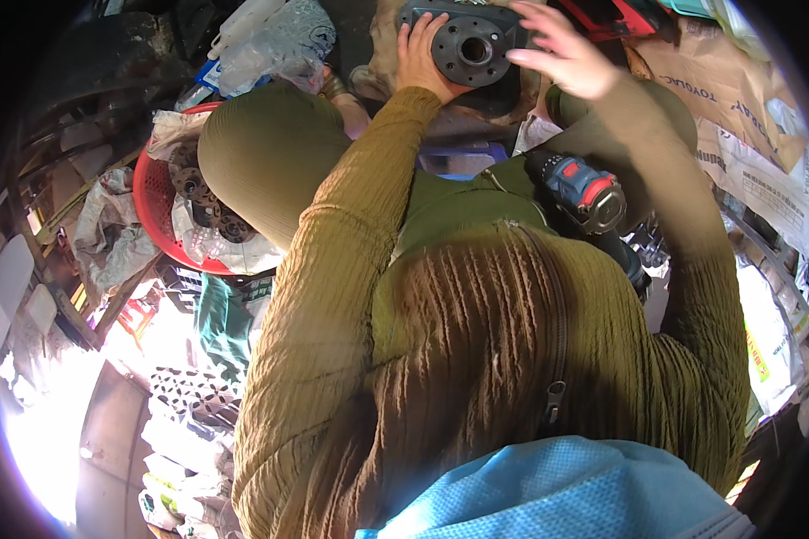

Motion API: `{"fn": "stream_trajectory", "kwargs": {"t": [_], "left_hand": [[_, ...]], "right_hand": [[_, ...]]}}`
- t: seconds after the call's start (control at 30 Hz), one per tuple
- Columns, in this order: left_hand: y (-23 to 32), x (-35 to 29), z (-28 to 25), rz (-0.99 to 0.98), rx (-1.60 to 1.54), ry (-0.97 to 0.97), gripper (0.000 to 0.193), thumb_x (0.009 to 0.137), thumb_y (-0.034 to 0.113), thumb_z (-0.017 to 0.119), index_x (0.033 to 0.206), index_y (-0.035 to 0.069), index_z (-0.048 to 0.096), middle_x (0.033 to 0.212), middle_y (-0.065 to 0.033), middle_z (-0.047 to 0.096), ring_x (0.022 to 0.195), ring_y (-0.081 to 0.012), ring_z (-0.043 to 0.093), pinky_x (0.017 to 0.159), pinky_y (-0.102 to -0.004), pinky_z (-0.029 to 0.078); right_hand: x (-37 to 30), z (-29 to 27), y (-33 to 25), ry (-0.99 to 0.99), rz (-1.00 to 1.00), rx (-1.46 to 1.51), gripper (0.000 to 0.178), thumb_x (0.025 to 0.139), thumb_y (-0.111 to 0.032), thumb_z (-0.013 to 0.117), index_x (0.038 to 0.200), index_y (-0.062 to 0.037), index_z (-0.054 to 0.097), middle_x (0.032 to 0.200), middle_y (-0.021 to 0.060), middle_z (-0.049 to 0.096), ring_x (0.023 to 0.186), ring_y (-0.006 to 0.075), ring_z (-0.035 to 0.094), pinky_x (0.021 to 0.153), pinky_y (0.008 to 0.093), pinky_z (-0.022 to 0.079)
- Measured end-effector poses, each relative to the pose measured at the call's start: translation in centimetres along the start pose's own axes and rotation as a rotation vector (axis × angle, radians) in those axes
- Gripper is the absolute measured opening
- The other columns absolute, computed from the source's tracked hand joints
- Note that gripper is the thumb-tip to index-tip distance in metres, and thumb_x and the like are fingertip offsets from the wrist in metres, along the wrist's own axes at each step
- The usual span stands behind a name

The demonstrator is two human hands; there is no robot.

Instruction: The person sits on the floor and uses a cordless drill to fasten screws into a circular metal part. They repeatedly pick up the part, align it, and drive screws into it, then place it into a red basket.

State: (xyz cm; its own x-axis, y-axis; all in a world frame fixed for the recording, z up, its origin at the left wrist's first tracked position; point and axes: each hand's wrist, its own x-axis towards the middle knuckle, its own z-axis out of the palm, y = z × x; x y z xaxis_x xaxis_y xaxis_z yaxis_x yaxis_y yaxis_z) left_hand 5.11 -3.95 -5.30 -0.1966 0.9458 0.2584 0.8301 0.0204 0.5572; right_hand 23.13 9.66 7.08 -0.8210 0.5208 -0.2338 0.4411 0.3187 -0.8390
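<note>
At the top centre sits a dark metal part with a round flange (470,52). Its face has a large central hole and a ring of smaller holes. My left hand (425,59) holds the flange's left side, fingers along the edge and the thumb side low against it. To the right, my right hand (568,52) is open and slightly blurred, with the fingers spread and pointing at the flange. It appears apart from the metal, with nothing in its fingers. A cordless drill (584,193) in blue, red and black lies on my lap below that hand.
A red plastic basket (141,193) beside my left knee holds toothed metal discs (208,202). Crumpled clear plastic (283,49) lies at the upper left. Printed paper sacks (724,85) crowd the right side. A red and black object (607,16) lies beyond my right hand.
</note>
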Motion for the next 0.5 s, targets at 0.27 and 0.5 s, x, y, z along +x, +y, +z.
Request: {"fn": "stream_trajectory", "kwargs": {"t": [0.27,0.5], "left_hand": [[-0.2,-0.1,0.2,-0.035,-0.102,0.019,0.107,0.053,0.047,0.084,0.139,0.009,0.034,0.143,-0.0087,0.037,0.138,-0.0295,0.025,0.116,-0.0462,0.015],[0.0,-0.3,0.1,0.018,-0.107,0.117,0.110,0.052,0.067,0.079,0.137,0.011,0.037,0.139,-0.0025,0.042,0.138,-0.0218,0.027,0.117,-0.0445,0.011]], "right_hand": [[-18.2,-1.8,-8.6,-0.454,0.141,-0.202,0.045,0.072,-0.021,0.073,0.110,-0.0021,0.060,0.097,0.0161,0.066,0.087,0.0302,0.065,0.078,0.0374,0.052],[-20.9,4.4,-7.5,-0.015,0.465,-0.352,0.050,0.069,-0.012,0.074,0.115,-0.0027,0.056,0.108,0.0195,0.063,0.095,0.0334,0.064,0.086,0.0367,0.050]]}}
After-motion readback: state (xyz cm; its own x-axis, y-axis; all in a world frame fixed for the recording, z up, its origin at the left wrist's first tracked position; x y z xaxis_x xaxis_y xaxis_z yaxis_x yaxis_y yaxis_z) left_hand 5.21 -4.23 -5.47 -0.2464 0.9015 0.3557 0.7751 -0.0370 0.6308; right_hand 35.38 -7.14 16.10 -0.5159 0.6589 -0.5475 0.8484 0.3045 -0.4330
